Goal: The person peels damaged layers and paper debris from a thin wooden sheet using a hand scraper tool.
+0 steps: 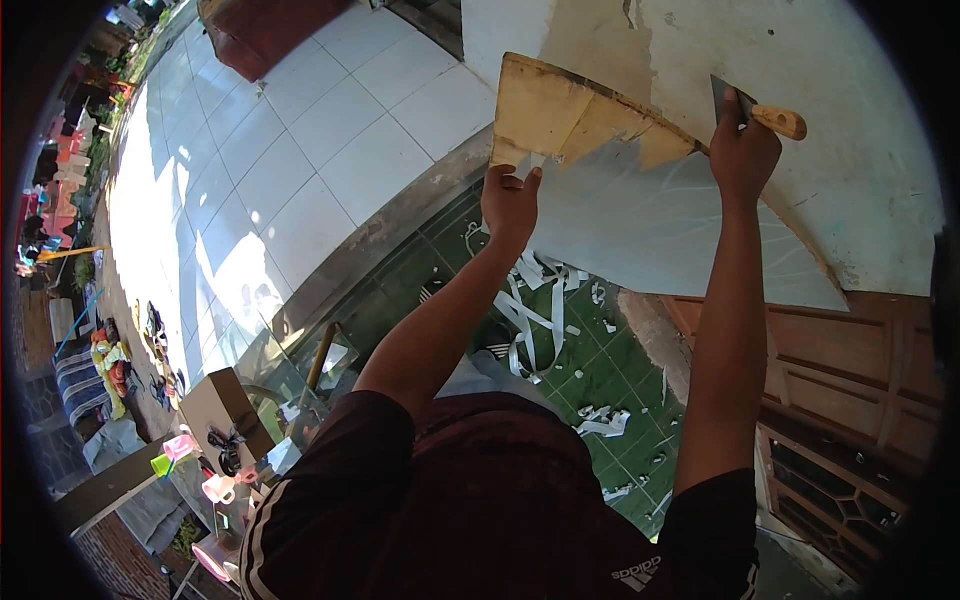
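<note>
One sheet slants along the wall, part yellowed, part white. The left hand pinches its lower edge between thumb and fingers; the right closes around one scraper by the sheet's upper edge. White scraps — many, too tangled to count — litter the green floor.

Left tiles sunlit, glaring; fisheye edges black

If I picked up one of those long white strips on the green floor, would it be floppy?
Probably floppy: the strips curl and loop over the green tiles. They'd likely feel light, since they look thin, and might tangle because some cross.
</note>
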### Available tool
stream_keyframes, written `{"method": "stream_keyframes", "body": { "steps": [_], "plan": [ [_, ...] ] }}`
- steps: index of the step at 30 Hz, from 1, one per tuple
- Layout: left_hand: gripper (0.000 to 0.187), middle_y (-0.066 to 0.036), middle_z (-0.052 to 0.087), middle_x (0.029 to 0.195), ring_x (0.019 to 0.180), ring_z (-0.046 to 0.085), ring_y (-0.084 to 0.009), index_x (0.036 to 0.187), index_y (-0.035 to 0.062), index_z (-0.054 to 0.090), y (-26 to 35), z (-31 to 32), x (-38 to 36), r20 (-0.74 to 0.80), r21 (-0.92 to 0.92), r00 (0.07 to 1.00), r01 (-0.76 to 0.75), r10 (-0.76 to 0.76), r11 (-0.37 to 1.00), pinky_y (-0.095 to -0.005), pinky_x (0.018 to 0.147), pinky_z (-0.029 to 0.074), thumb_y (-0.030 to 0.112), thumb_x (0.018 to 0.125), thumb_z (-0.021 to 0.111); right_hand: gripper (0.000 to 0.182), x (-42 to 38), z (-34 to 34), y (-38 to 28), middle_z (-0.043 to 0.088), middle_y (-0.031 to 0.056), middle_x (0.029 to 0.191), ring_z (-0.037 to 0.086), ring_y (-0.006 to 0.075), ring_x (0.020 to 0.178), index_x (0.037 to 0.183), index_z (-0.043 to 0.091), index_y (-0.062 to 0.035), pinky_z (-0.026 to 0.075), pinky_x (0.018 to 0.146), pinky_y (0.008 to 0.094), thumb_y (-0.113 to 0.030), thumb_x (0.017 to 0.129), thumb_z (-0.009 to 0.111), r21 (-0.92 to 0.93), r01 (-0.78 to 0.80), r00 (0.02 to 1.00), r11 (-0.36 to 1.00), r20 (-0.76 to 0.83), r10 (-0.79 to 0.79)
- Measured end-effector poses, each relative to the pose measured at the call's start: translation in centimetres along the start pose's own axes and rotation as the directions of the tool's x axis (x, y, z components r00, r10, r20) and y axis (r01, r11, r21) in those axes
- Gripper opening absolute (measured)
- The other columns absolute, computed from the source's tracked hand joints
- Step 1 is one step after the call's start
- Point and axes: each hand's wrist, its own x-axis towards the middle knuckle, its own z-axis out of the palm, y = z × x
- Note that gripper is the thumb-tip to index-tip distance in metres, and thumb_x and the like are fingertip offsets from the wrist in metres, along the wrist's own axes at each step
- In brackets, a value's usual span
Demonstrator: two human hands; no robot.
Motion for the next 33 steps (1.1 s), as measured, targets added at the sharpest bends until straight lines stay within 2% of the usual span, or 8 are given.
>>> {"method": "stream_keyframes", "body": {
  "steps": [3,6,7,10,19,22,25,33],
  "plan": [
    [0.028,-0.006,0.065,0.069,0.065,0.061,-0.0195,0.097,0.0044,0.081,0.8,-0.3,-1.3,0.008,0.098,0.894,-0.447,0.448,0.889,-0.0371,0.068,0.049,0.032,0.093,0.080,0.042,0.2,0.0,0.5,0.078,0.0178,0.092,0.076,0.0371,0.086,0.102,0.080,-0.0012,0.058,0.079,0.0458,-0.040,0.105,0.063,-0.024,-0.027,0.998,0.999,0.050,0.028],
    [0.025,-0.007,0.062,0.064,0.060,0.059,-0.0213,0.093,0.0072,0.082,2.3,0.8,-1.4,0.190,0.106,0.948,-0.278,0.255,0.955,-0.0377,0.065,0.048,0.032,0.092,0.081,0.044,0.2,0.0,0.6,0.078,0.0183,0.092,0.076,0.0378,0.087,0.102,0.080,-0.0011,0.058,0.080,0.0467,-0.041,0.105,0.063,-0.049,-0.043,0.996,0.998,0.079,0.047],
    [0.027,-0.006,0.062,0.062,0.058,0.058,-0.0186,0.091,0.0046,0.082,3.7,0.8,-1.3,0.218,0.127,0.975,-0.082,0.053,0.989,-0.0374,0.063,0.047,0.032,0.092,0.081,0.044,0.2,0.0,0.5,0.078,0.0185,0.093,0.076,0.0381,0.087,0.102,0.080,-0.0010,0.058,0.081,0.0470,-0.042,0.105,0.063,-0.054,-0.049,0.995,0.997,0.083,0.053],
    [0.029,-0.005,0.066,0.067,0.062,0.059,-0.0158,0.096,0.0017,0.082,3.5,1.9,-0.2,0.224,0.053,0.958,0.172,-0.179,0.984,-0.0364,0.065,0.048,0.030,0.092,0.081,0.046,0.2,-0.2,0.1,0.078,0.0192,0.092,0.075,0.0387,0.087,0.098,0.078,-0.0004,0.058,0.081,0.0475,-0.043,0.105,0.062,-0.063,-0.100,0.990,0.993,0.096,0.106],
    [0.028,-0.011,0.076,0.093,0.086,0.068,-0.0195,0.104,-0.0022,0.082,4.5,2.3,0.5,0.239,-0.117,0.934,0.298,-0.264,0.947,-0.0355,0.082,0.053,0.021,0.089,0.082,0.044,0.3,0.2,0.3,0.077,0.0191,0.089,0.075,0.0398,0.085,0.095,0.076,-0.0014,0.058,0.081,0.0491,-0.041,0.105,0.061,-0.035,-0.047,0.997,0.998,0.060,0.049],
    [0.028,-0.012,0.077,0.093,0.087,0.068,-0.0199,0.105,-0.0022,0.082,3.8,1.8,0.4,0.220,-0.098,0.938,0.295,-0.268,0.951,-0.0361,0.082,0.053,0.019,0.088,0.082,0.043,0.4,0.2,0.2,0.077,0.0193,0.088,0.075,0.0399,0.084,0.094,0.076,-0.0014,0.058,0.080,0.0492,-0.041,0.104,0.061,-0.057,-0.052,0.997,0.997,0.056,0.055],
    [0.028,-0.017,0.078,0.087,0.079,0.073,-0.0251,0.103,-0.0033,0.082,2.8,1.7,0.1,0.193,-0.059,0.951,0.258,-0.242,0.964,-0.0380,0.077,0.055,0.020,0.088,0.080,0.050,0.5,0.1,0.1,0.077,0.0217,0.088,0.075,0.0399,0.085,0.095,0.077,0.0029,0.057,0.080,0.0473,-0.045,0.104,0.063,-0.048,-0.073,0.995,0.996,0.071,0.077],
    [0.029,-0.017,0.078,0.085,0.076,0.071,-0.0228,0.103,-0.0036,0.082,1.2,1.2,-0.3,0.233,-0.071,0.945,0.251,-0.228,0.965,-0.0372,0.075,0.055,0.021,0.089,0.080,0.051,0.5,0.2,0.5,0.077,0.0208,0.087,0.075,0.0397,0.084,0.093,0.077,0.0018,0.057,0.079,0.0474,-0.046,0.105,0.062,-0.069,-0.066,0.994,0.995,0.086,0.072]
  ]
}}
